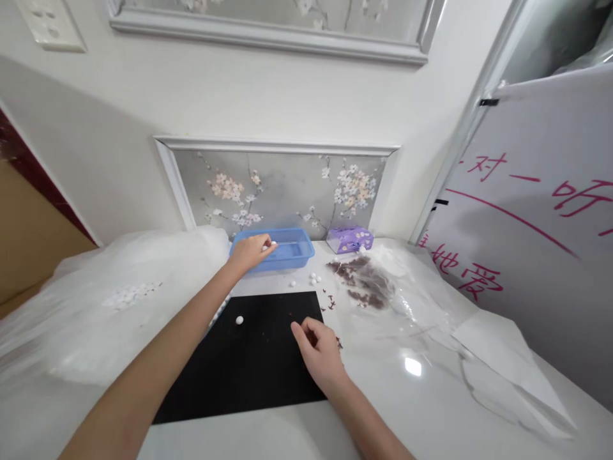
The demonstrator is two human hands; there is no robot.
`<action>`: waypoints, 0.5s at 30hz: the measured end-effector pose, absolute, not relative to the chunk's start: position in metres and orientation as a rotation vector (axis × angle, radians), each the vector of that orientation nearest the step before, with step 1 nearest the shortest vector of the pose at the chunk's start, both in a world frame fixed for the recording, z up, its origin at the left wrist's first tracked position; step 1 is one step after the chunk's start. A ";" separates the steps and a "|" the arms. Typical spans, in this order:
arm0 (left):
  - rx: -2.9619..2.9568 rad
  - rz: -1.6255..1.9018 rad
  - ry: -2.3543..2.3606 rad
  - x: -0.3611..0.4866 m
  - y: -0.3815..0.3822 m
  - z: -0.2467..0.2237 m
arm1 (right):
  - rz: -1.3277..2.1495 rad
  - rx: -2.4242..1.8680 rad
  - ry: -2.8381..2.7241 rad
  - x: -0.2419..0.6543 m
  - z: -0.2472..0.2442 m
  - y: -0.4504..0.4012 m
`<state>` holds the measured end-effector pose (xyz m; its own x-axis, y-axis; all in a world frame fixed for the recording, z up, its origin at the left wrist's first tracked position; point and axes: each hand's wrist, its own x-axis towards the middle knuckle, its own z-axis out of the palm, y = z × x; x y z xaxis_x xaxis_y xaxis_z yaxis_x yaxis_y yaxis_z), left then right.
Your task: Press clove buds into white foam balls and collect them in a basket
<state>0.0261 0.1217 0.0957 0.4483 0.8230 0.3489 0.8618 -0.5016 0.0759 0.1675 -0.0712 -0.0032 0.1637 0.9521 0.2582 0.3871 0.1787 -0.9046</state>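
Note:
My left hand (249, 252) is over the near left side of a blue plastic basket (299, 260), its fingers pinched round a small white ball (272, 243); another bit of white shows beside the fingers. Above the right side of a black mat (249, 364) is my right hand (320, 351), fingers curled in towards the thumb. Whatever it holds, if anything, is hidden. One white ball (239, 320) lies alone on the mat. A few more white balls (315, 279) rest on the white table between basket and mat.
Small brown pieces (331, 301) are scattered right of the mat. Beyond them lies a clear plastic bag of brown pieces (371, 284). A purple box (352, 239) stands against the wall. A large translucent bag (129, 319) with white pieces fills the left side.

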 end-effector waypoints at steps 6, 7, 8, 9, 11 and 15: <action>-2.612 -0.368 -1.622 0.036 0.186 0.088 | 0.317 -1.369 -1.810 0.160 -0.003 -0.079; -2.621 -0.347 -1.636 0.034 0.191 0.085 | 0.269 -1.348 -1.874 0.158 -0.004 -0.080; -2.625 -0.341 -1.644 0.031 0.193 0.084 | 0.231 -1.338 -1.920 0.158 -0.004 -0.081; -2.623 -0.351 -1.646 0.029 0.194 0.084 | 0.203 -1.338 -1.952 0.157 -0.004 -0.082; -2.600 -0.418 -1.633 0.021 0.187 0.086 | 0.170 -1.357 -1.979 0.157 -0.004 -0.082; -2.527 -0.616 -1.556 -0.001 0.138 0.089 | 0.128 -1.361 -1.987 0.158 -0.004 -0.081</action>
